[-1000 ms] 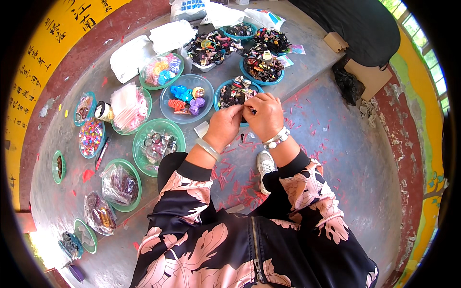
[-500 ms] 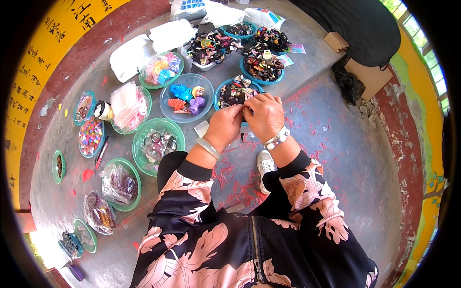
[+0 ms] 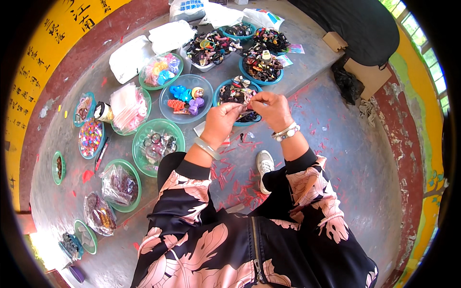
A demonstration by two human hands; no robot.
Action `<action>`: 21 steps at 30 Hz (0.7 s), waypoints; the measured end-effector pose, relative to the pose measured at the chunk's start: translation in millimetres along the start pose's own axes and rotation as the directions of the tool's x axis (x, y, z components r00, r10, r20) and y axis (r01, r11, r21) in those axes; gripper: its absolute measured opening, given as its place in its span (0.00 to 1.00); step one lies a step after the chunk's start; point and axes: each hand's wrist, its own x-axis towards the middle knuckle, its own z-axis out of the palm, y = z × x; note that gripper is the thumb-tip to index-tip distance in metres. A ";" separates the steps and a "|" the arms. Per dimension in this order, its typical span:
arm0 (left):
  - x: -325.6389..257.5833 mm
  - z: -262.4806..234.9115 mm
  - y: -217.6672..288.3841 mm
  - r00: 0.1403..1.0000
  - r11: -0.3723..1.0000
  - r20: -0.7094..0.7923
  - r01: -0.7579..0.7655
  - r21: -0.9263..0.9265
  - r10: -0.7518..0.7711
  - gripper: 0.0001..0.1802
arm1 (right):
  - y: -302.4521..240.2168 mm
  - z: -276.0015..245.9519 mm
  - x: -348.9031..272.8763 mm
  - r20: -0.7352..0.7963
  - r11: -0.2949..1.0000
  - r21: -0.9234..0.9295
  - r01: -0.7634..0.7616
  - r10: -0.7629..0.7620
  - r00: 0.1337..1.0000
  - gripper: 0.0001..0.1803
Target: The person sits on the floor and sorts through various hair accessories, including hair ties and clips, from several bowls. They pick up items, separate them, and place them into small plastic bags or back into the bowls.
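My left hand (image 3: 220,124) and my right hand (image 3: 273,113) are both raised with their fingers pinched, a short gap between them. What they pinch is too small and too like its background to make out. Just behind the fingertips stands a blue basket (image 3: 217,93) filled with dark hair ties (image 3: 234,93), some with light ornaments. To the left of it, a clear blue-rimmed bowl (image 3: 169,111) holds blue, orange and purple scrunchie-like pieces (image 3: 181,92). Beside my left forearm is a green basket (image 3: 138,152) with small bagged items.
More baskets of dark hair ties (image 3: 263,66) stand at the back, near white bags (image 3: 173,35). On the left are a bowl of colourful small pieces (image 3: 91,138) and a basket with a plastic bag (image 3: 120,185). Red scraps (image 3: 230,185) litter the floor around my shoe (image 3: 265,165).
My hands were together at the fingertips; now they have drawn apart. The right hand moved slightly right and down, the left a little left. Baskets stayed put.
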 end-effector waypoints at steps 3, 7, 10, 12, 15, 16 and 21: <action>0.2 -4.1 5.8 0.983 0.947 0.044 0.182 -0.265 -0.177 0.11 | 3.4 -7.3 3.5 0.051 0.950 0.285 -0.126 0.116 0.992 0.06; 0.4 -11.6 8.2 0.957 0.846 0.078 0.283 -0.453 -0.278 0.11 | 16.5 -25.7 11.1 0.040 0.901 0.399 -0.173 0.171 0.984 0.06; 0.0 -14.6 6.7 0.960 0.827 0.052 0.264 -0.497 -0.275 0.10 | 11.4 -40.4 9.9 0.011 0.878 0.445 -0.176 0.192 0.981 0.06; 0.2 -13.2 6.2 0.962 0.825 0.037 0.250 -0.507 -0.269 0.10 | 22.1 -52.7 10.4 -0.044 0.909 0.387 -0.158 0.189 0.981 0.06; -0.9 -13.1 7.9 0.965 0.829 0.013 0.232 -0.508 -0.262 0.11 | 54.4 -77.4 15.5 -0.097 0.977 0.115 -0.182 0.193 0.976 0.08; -1.2 -14.0 8.3 0.965 0.831 0.009 0.231 -0.505 -0.263 0.11 | 68.6 -85.6 16.9 -0.079 0.990 -0.036 -0.137 0.134 0.988 0.09; 0.1 -10.1 8.4 0.963 0.827 0.031 0.247 -0.506 -0.269 0.10 | 110.1 -116.8 3.0 -0.019 0.523 -0.847 -0.095 0.148 0.989 0.11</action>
